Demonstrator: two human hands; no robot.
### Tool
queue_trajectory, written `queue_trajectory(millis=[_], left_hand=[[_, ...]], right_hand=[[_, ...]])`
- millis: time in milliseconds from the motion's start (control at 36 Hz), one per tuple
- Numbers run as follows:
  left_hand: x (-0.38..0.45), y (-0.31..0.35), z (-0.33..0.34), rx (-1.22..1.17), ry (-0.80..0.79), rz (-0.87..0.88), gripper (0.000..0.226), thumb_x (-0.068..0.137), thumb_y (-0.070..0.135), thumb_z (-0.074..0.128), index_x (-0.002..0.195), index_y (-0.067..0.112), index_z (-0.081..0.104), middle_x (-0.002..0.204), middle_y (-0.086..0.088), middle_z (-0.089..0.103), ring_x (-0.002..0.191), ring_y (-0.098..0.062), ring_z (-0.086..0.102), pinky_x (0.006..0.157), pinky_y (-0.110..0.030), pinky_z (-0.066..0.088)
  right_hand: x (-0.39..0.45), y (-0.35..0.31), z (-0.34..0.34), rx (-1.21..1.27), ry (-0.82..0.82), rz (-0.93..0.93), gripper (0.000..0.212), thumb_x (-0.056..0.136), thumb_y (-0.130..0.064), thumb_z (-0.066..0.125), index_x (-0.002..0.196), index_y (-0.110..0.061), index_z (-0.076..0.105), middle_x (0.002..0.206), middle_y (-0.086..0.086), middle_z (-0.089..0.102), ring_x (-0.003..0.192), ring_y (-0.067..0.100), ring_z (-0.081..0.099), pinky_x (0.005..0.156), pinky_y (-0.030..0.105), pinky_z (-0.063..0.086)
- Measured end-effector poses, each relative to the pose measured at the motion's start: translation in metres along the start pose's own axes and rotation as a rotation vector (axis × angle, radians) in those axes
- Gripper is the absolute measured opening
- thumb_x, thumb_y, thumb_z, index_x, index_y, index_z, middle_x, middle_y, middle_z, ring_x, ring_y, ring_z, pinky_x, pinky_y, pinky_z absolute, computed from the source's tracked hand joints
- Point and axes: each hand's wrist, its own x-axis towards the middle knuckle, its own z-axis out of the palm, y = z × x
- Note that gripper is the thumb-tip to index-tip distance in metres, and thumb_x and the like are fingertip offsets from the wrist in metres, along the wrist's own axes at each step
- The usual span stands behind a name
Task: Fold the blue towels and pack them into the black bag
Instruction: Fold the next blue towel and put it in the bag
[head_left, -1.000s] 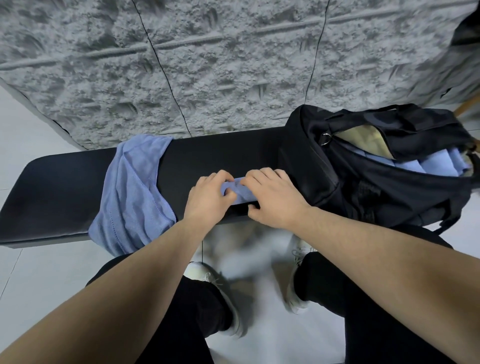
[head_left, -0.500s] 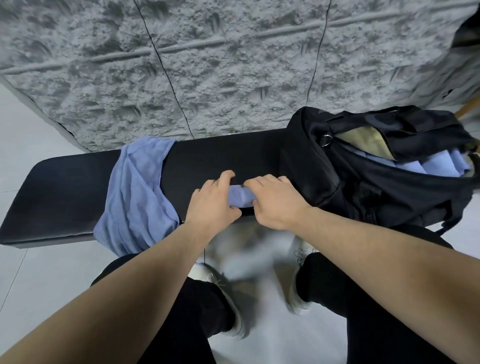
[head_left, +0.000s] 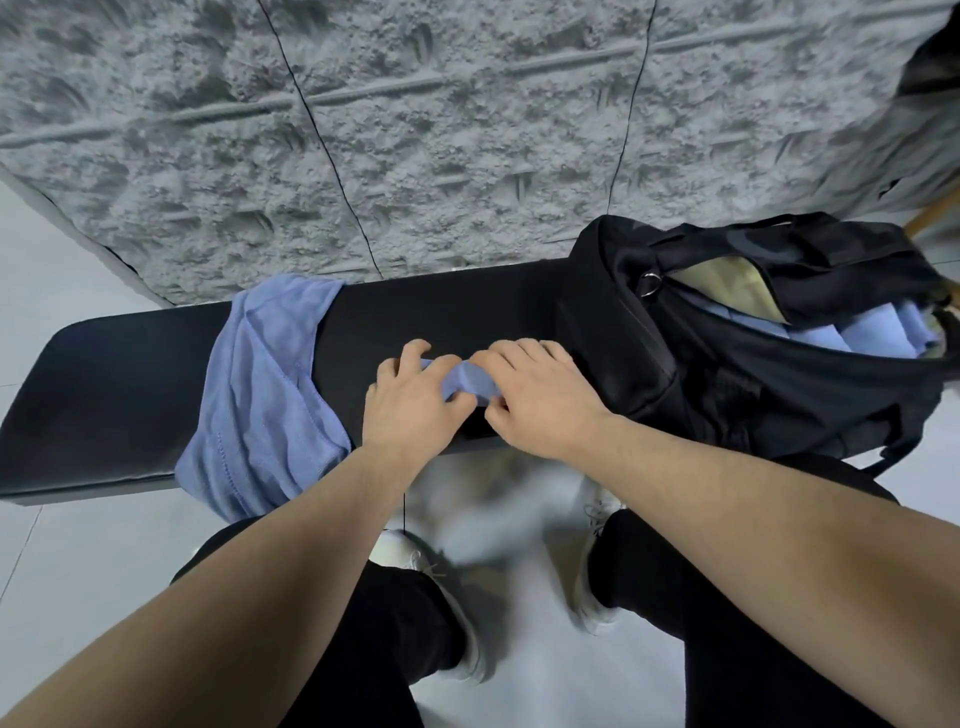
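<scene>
Blue folded towel at the bench's front edge: your left hand and right hand both pinch it.

I can see only a small bunched bit of the folded blue towel; the rest sits under my left hand and right hand, so its shape is unclear. The black bag hides most of the rolled towels inside it. My forearms run off the bottom edge. The white shoes and the floor between them are blurred.
</scene>
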Motion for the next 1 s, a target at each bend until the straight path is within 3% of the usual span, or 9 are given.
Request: queue_trajectory(millis=[83, 222, 417, 556, 694, 750, 861, 1000], left_hand=[[0.004, -0.001, 0.001, 0.011, -0.021, -0.001, 0.045, 0.092, 0.044, 0.046, 0.136, 0.042, 0.046, 0.152, 0.006, 0.027, 0.133, -0.025, 0.03, 0.102, -0.043, 0.032], [0.003, 0.0, 0.007, 0.014, -0.007, -0.02, 0.054, 0.096, 0.043, 0.042, 0.149, 0.04, 0.03, 0.155, 0.005, 0.022, 0.135, -0.025, 0.028, 0.104, -0.043, 0.032], [0.003, -0.001, 0.006, -0.075, 0.106, -0.016, 0.047, 0.099, 0.029, 0.044, 0.145, 0.038, 0.041, 0.155, 0.001, 0.022, 0.123, -0.029, 0.038, 0.093, -0.043, 0.045], [0.001, 0.001, 0.002, -0.149, 0.216, -0.042, 0.038, 0.098, 0.024, 0.05, 0.136, 0.029, 0.052, 0.136, -0.005, 0.033, 0.109, -0.029, 0.043, 0.079, -0.041, 0.047], [0.001, 0.01, -0.001, -0.411, 0.197, -0.104, 0.028, 0.101, 0.022, 0.048, 0.128, 0.019, 0.053, 0.107, -0.001, 0.036, 0.068, -0.02, 0.049, 0.06, -0.031, 0.04], [-0.001, 0.016, -0.004, -0.556, 0.191, -0.123, 0.024, 0.1, 0.019, 0.045, 0.123, 0.023, 0.051, 0.095, 0.002, 0.044, 0.067, -0.015, 0.05, 0.059, -0.03, 0.041], [-0.012, 0.031, -0.01, -0.793, 0.186, -0.155, 0.029, 0.093, 0.012, 0.046, 0.108, 0.038, 0.045, 0.079, 0.005, 0.052, 0.077, -0.023, 0.06, 0.072, -0.044, 0.055], [-0.029, 0.051, -0.017, -0.949, 0.187, -0.196, 0.027, 0.095, 0.023, 0.057, 0.119, 0.027, 0.046, 0.109, -0.004, 0.047, 0.074, -0.005, 0.052, 0.058, -0.011, 0.041]], right_hand=[[0.001, 0.001, 0.001, -0.051, -0.066, -0.017, 0.058, 0.083, -0.035, 0.053, 0.138, -0.021, 0.045, 0.124, -0.001, 0.055, 0.11, 0.025, 0.051, 0.097, 0.043, 0.038], [0.007, 0.003, 0.001, -0.044, -0.099, 0.009, 0.059, 0.092, -0.036, 0.051, 0.147, -0.026, 0.034, 0.136, -0.003, 0.05, 0.119, 0.023, 0.048, 0.101, 0.04, 0.036], [0.014, 0.002, -0.001, -0.035, -0.132, 0.085, 0.06, 0.092, -0.031, 0.053, 0.147, -0.022, 0.031, 0.127, 0.002, 0.053, 0.108, 0.026, 0.052, 0.082, 0.036, 0.041], [0.015, -0.002, -0.004, 0.112, -0.141, 0.184, 0.057, 0.088, -0.031, 0.055, 0.141, -0.023, 0.036, 0.118, 0.001, 0.057, 0.104, 0.026, 0.056, 0.081, 0.038, 0.05], [0.013, -0.007, -0.012, 0.194, -0.078, 0.22, 0.06, 0.085, -0.035, 0.057, 0.141, -0.029, 0.036, 0.118, 0.0, 0.057, 0.101, 0.025, 0.059, 0.08, 0.037, 0.05], [0.012, -0.009, -0.015, 0.218, -0.051, 0.229, 0.06, 0.084, -0.035, 0.058, 0.14, -0.031, 0.036, 0.117, -0.001, 0.057, 0.099, 0.025, 0.059, 0.077, 0.035, 0.049], [0.008, -0.013, -0.027, 0.258, -0.007, 0.24, 0.066, 0.085, -0.04, 0.062, 0.143, -0.029, 0.032, 0.121, 0.002, 0.052, 0.1, 0.025, 0.059, 0.071, 0.033, 0.044], [-0.006, -0.019, -0.037, 0.307, 0.049, 0.285, 0.064, 0.088, -0.044, 0.061, 0.144, -0.03, 0.032, 0.12, 0.004, 0.049, 0.099, 0.025, 0.059, 0.068, 0.032, 0.041]])
